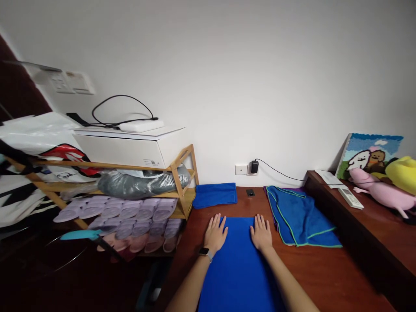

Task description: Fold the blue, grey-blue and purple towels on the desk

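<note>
A bright blue cloth (239, 268) lies spread flat on the reddish-brown wooden table (312, 268), running toward the bottom of the view. My left hand (216, 234) rests palm down on its left far corner, fingers extended, a watch on the wrist. On the right far corner lies my right hand (261, 233), also flat with fingers apart. Neither hand grips anything. Behind my left hand, a folded blue cloth (215, 195) sits against the wall. To the right of my right hand is a loosely folded blue cloth with green edging (300, 216), a bit of purple fabric showing beneath it.
At left stands a wooden rack (182, 186) with slippers (130, 208) and a white box (130, 149). A black plug (255, 167) sits in the wall socket. The raised ledge (377, 225) at right holds a remote (351, 198), papers, a pink plush toy (383, 188) and a picture (368, 154).
</note>
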A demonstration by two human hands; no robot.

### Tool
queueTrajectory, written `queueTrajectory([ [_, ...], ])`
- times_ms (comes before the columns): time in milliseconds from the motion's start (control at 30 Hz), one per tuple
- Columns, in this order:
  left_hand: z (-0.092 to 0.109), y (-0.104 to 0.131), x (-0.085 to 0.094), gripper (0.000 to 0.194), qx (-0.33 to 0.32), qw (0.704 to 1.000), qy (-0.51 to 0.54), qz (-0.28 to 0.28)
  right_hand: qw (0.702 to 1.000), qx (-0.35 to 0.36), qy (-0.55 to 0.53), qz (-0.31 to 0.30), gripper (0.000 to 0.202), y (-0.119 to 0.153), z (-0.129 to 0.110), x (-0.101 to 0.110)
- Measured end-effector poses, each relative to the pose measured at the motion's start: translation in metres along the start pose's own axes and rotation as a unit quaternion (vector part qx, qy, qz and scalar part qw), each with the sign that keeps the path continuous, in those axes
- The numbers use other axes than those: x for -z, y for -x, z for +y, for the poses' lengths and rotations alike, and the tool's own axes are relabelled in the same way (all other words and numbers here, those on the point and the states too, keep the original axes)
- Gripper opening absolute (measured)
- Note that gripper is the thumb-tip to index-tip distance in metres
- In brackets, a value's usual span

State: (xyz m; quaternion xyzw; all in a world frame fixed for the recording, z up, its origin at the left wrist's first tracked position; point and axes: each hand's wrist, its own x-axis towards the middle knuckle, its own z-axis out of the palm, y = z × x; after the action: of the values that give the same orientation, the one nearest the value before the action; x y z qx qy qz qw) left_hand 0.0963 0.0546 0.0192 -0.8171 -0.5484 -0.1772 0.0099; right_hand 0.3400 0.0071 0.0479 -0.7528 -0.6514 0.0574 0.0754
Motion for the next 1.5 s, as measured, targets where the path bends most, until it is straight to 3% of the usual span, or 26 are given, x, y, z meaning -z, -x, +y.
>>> queueTrajectory([
  [100,0.03,0.002,-0.01,0.06,-0.03,0.999,0.001,0.014,0.995,0.092,-0.035,0.019,0.066,-0.001,-0.036,-0.013],
  [200,0.044,0.008,-0.02,0.059,-0.015,1.0,0.01,-0.014,0.987,0.151,-0.059,-0.019,0.064,-0.004,-0.052,-0.026],
  [300,0.041,0.011,-0.021,0.058,-0.011,0.999,0.017,-0.028,0.992,0.112,-0.052,-0.018,0.067,-0.014,-0.032,-0.023],
  [467,0.038,0.01,-0.015,0.06,-0.02,0.999,0.03,-0.029,0.999,-0.048,-0.022,-0.013,0.07,-0.038,0.026,0.003],
  [533,0.041,0.009,-0.013,0.06,-0.01,0.999,0.029,-0.027,0.997,-0.072,-0.01,0.016,0.069,-0.039,0.032,0.008],
  [633,0.046,0.009,-0.012,0.061,0.014,0.999,0.024,-0.026,0.998,0.037,-0.022,0.056,0.066,-0.027,0.012,-0.001],
  [733,0.048,0.009,-0.011,0.061,0.024,0.999,0.022,-0.028,0.985,0.166,-0.05,0.02,0.064,-0.009,-0.017,-0.018],
  [833,0.042,0.008,-0.007,0.06,0.022,0.999,0.031,-0.031,0.99,0.13,-0.049,-0.005,0.068,-0.003,-0.02,-0.024],
  [967,0.019,0.001,-0.001,0.06,0.029,0.997,0.06,-0.032,0.999,0.029,-0.038,-0.01,0.069,-0.013,0.018,-0.014],
  [1133,-0.015,-0.006,-0.008,0.062,0.067,0.996,0.052,-0.008,1.0,0.01,-0.028,-0.007,0.07,-0.019,0.048,-0.014],
  [1267,-0.018,-0.012,-0.009,0.064,0.076,0.996,0.039,-0.006,1.0,0.002,0.001,-0.001,0.07,-0.022,0.041,-0.009],
  [1400,-0.015,-0.018,0.01,0.06,0.057,0.997,0.037,-0.027,0.999,-0.014,0.024,0.017,0.068,-0.018,0.026,0.014],
  [1500,-0.006,0.004,0.02,0.059,0.014,0.999,0.044,0.012,0.997,0.028,0.004,0.068,0.067,0.009,0.003,0.019],
])
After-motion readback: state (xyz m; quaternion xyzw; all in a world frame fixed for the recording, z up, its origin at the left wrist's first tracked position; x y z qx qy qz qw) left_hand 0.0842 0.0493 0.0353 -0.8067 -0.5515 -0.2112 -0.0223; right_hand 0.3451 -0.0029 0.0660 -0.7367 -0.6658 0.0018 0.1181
